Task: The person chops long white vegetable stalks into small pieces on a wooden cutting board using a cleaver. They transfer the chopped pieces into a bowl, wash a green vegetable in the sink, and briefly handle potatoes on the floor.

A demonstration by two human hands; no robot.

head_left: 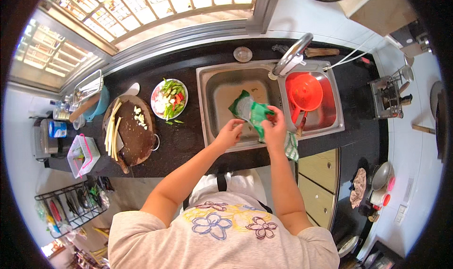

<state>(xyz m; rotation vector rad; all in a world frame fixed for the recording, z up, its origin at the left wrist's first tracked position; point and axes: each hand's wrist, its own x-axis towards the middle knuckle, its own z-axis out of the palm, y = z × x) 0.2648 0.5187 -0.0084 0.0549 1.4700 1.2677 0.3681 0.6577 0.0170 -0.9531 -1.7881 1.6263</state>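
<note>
Over the left basin of the steel sink (204, 99), my right hand (276, 129) grips a green and white plastic packet (258, 114). Its far end looks loose and partly see-through. Just left of the packet is my left hand (228, 136), with its fingers curled together in a pinch; anything between them is too small to make out. Below my right hand, a green and white patterned cloth or wrapper (291, 147) hangs at the sink's front edge.
Left of the sink stand a plate of cut vegetables (170, 99) and a round chopping board (141, 144) with long pale stalks (111, 132), chopped bits and a knife. A red strainer (306, 93) sits in the right basin. The faucet (298, 49) arches behind the basins.
</note>
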